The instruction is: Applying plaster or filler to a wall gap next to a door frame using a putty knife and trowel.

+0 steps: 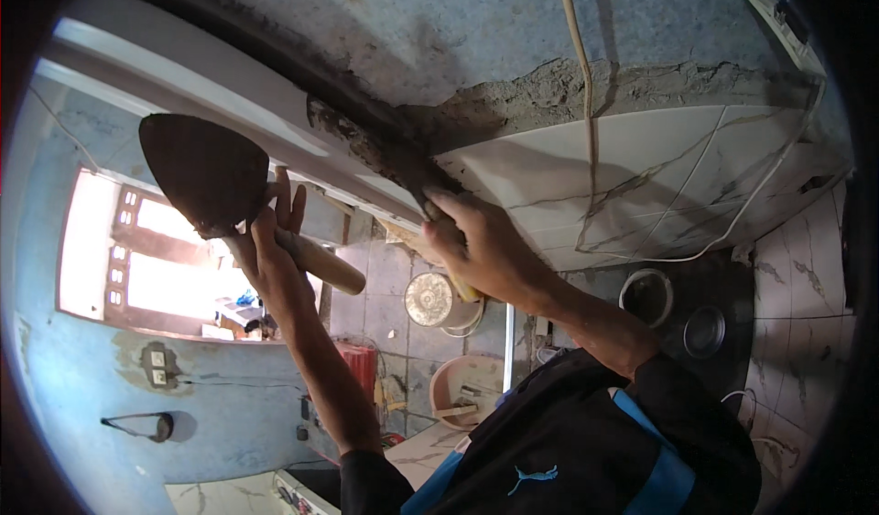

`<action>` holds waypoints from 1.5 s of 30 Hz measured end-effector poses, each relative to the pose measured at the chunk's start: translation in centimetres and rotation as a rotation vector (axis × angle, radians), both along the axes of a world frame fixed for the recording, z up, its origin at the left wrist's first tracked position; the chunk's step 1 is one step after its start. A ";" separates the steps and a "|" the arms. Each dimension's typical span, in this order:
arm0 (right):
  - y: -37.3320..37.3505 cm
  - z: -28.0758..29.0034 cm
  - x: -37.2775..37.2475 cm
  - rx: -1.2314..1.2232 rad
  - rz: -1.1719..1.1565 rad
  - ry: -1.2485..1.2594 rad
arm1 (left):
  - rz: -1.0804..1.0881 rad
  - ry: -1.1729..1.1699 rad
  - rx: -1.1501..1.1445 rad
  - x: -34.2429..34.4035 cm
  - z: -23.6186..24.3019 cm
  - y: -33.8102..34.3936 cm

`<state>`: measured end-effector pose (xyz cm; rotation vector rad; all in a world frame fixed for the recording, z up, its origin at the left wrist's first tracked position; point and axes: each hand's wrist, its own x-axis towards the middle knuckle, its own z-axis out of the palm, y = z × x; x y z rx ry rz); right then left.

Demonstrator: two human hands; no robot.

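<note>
the left hand (273, 257) is raised, its fingers partly spread around the pale wooden handle (331, 267) of a dark, rounded-triangular metal trowel (206, 172) just beyond it. a yellow-handled tool (469, 292) is gripped in the outstretched right hand (481, 248), its dark end lost in shadow. the trowel's blade looks dull.

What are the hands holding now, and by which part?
The left hand holds a trowel near where its wooden handle meets the blade. The right hand grips a dark-bladed tool by its handle.
</note>
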<state>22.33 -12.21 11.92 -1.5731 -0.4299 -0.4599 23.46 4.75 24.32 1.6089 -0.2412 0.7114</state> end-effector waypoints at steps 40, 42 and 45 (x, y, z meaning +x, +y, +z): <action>-5.5 -12.4 2.7 -0.493 0.113 0.059 | 0.075 -0.009 0.037 -0.9 0.2 -0.1; -6.0 -13.2 1.0 -0.368 0.081 0.039 | 0.093 0.043 0.022 -1.9 0.2 -0.1; -6.6 -12.7 -2.0 -0.277 0.018 -0.009 | 0.187 0.220 0.020 -5.6 -1.4 0.4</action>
